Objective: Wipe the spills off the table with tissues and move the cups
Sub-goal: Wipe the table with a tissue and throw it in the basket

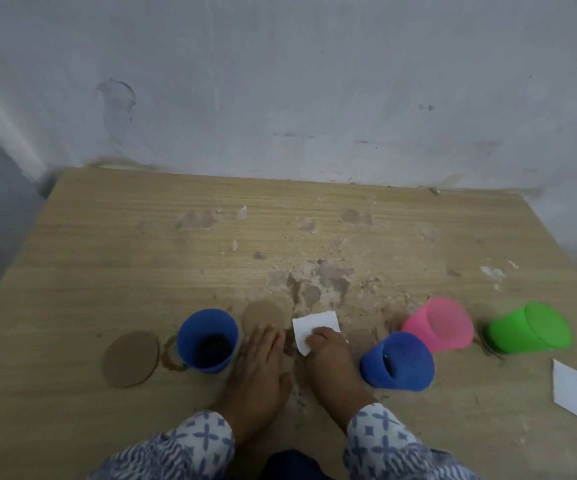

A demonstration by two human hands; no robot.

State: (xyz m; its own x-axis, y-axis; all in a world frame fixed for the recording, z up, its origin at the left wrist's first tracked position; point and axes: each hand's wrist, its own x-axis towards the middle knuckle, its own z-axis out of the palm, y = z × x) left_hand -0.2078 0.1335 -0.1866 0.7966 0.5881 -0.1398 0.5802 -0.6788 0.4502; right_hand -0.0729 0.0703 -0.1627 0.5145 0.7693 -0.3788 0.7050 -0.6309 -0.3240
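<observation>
My right hand [328, 358] presses a white tissue [309, 327] flat onto the wooden table [107, 271], fingers curled over its near edge. Beside it my left hand [259, 362] lies flat on the table with fingers spread, holding nothing. An upright blue cup [207, 339] stands just left of my left hand. A second blue cup [398, 360] lies tipped on its side to the right of my right hand. Further right lie a tipped pink cup [439, 323] and a tipped green cup [529, 327]. Brownish wet stains [315, 285] spread beyond the tissue.
Two round brown discs rest on the table, one [131, 358] left of the upright blue cup and one [263, 317] above my left hand. Another white tissue [573, 393] lies near the right edge. A grey wall [280, 98] rises behind the table.
</observation>
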